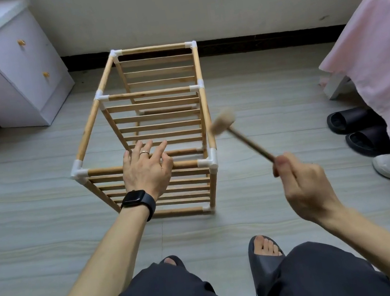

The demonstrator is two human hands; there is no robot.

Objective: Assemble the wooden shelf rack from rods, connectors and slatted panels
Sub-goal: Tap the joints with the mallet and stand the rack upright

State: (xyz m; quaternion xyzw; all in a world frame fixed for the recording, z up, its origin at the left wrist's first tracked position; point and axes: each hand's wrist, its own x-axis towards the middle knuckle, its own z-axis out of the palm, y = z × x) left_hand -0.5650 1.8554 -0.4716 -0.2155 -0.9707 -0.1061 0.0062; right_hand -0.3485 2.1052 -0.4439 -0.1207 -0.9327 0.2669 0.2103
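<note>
Left hand point(146, 171) is flat and spread, palm down on the near top rod point(105, 170) of the rack point(148, 93), fingers reaching past it over the slats; it grips nothing, just bears down. There's a watch point(136, 199) on that wrist. Right hand point(301, 187) is closed around the end of a small wooden mallet point(244, 140), raised to the right of the rack. The mallet head is blurred and sits just above and outside the near right corner connector point(208, 162), not touching it. The rack lies on the floor point(46, 224) directly ahead, between the knees and the wall: a long box of rods with white connectors at the corners and three slatted panels point(159, 125) standing across it. My read on handling: light, thin wood, fairly stiff once the joints seat, but it will rack sideways and skid on the smooth floor if struck unbraced. The slats look too thin to hit or lean on. Hold it by a rod close to a connector, as the left hand roughly does, and land blows only on the plastic corners. The near right connector looks like the target; I can't tell whether it is fully seated. Further out are a white cabinet point(8, 70) far left and shoes point(354, 121) by a pink bed cover point(379, 52) on the right.
</note>
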